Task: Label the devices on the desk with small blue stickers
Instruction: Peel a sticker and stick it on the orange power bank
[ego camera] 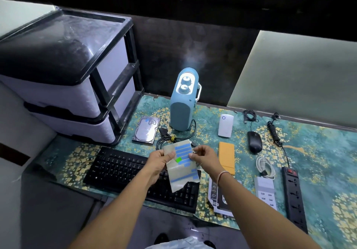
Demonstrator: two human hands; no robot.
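Observation:
A clear backing sheet [180, 168] carrying several blue sticker strips and one green square is held above the black keyboard [123, 168]. My left hand [161, 161] grips its left edge. My right hand [202, 157] pinches at the right edge of the blue strips. On the desk lie a hard drive [146, 130] that bears a small blue sticker, a blue speaker [182, 102], a white plug-in device [225, 125], a black mouse [254, 142], an orange flat device [226, 157], a white USB charger [265, 193] and a black power strip [293, 196].
A black-and-white drawer unit [67, 75] stands at the back left. Coiled black cables [173, 138] lie behind the sheet, a white cable [265, 166] and a black coiled cord [273, 131] at the right. A printed box [222, 200] sits under my right forearm.

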